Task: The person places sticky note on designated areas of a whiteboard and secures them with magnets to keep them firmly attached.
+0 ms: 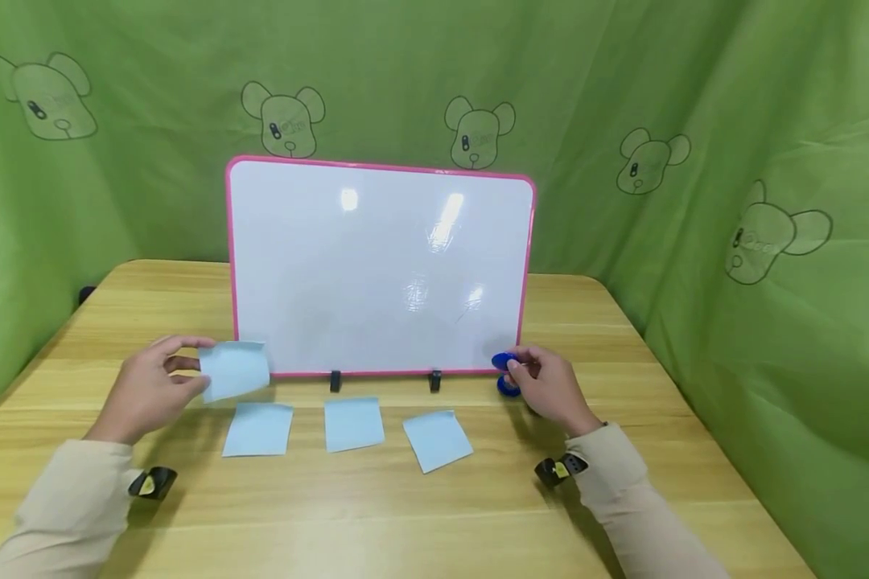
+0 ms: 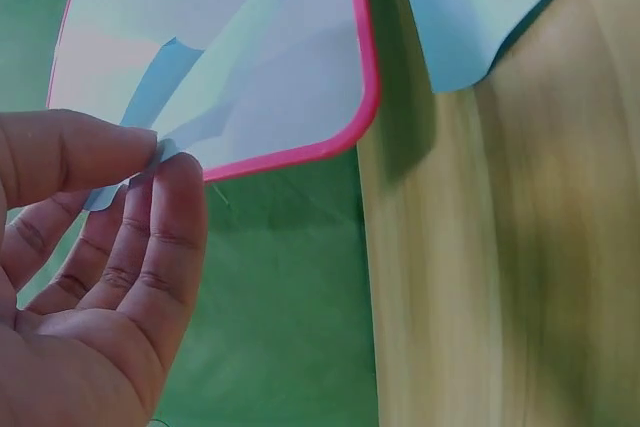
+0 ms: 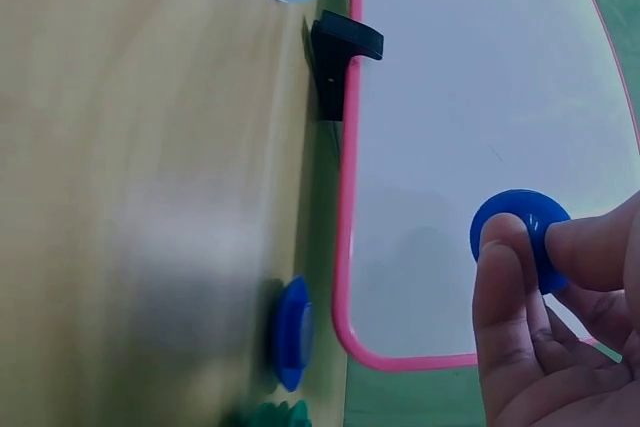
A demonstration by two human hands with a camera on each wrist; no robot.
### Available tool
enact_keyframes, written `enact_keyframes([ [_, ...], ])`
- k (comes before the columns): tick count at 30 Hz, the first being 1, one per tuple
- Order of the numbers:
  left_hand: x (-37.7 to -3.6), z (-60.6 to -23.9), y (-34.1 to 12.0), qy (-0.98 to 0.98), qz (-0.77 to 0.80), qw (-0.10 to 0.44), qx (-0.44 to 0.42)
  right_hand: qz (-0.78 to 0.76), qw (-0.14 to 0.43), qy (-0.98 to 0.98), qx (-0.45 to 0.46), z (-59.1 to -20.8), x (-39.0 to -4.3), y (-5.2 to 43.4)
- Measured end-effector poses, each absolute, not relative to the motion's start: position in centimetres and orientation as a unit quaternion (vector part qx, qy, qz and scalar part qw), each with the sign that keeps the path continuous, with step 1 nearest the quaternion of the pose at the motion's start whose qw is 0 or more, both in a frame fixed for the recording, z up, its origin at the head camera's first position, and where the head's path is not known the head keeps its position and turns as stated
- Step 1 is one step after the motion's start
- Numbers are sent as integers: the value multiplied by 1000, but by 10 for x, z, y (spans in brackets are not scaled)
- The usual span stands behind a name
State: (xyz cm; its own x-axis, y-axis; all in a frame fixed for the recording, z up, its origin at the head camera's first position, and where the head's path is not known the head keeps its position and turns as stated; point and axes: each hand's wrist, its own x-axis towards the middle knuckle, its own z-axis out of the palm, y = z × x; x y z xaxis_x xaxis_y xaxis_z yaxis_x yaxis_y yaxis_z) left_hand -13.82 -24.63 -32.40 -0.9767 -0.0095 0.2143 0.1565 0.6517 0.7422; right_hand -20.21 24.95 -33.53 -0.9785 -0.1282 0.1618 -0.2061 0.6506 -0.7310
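Note:
My left hand (image 1: 148, 390) pinches a light blue sticky note (image 1: 235, 371) by its left edge, in front of the whiteboard's lower left corner. The left wrist view shows the note edge between thumb and fingertip. At the board's other lower corner, my right hand (image 1: 550, 388) holds a round blue magnet (image 3: 518, 225) between thumb and fingers. The pink-framed whiteboard (image 1: 384, 265) stands upright on two black clips. Below the right hand, a second blue magnet (image 3: 293, 332) lies on the table, with a green piece (image 3: 280, 415) beside it, partly cut off in the right wrist view.
Three more light blue sticky notes, left (image 1: 257, 429), middle (image 1: 353, 425) and right (image 1: 438, 440), lie in a row before the board. Black clips (image 1: 335, 380) jut from its bottom edge. A green curtain (image 1: 753, 338) surrounds the wooden table (image 1: 376, 515).

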Motion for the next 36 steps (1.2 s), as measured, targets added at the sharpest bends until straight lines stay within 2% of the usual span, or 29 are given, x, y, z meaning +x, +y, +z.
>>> enact_keyframes([
  [10, -145, -317, -240, -904, -408, 112, -60, 409, 57, -905, 100, -327, -219, 242],
  [28, -157, -302, -225, -899, -420, 99, -70, 447, 54, -889, 85, -305, -244, 214],
  [36, -168, -298, -217, -894, -434, 93, -67, 445, 75, -887, 97, -295, -252, 203],
])
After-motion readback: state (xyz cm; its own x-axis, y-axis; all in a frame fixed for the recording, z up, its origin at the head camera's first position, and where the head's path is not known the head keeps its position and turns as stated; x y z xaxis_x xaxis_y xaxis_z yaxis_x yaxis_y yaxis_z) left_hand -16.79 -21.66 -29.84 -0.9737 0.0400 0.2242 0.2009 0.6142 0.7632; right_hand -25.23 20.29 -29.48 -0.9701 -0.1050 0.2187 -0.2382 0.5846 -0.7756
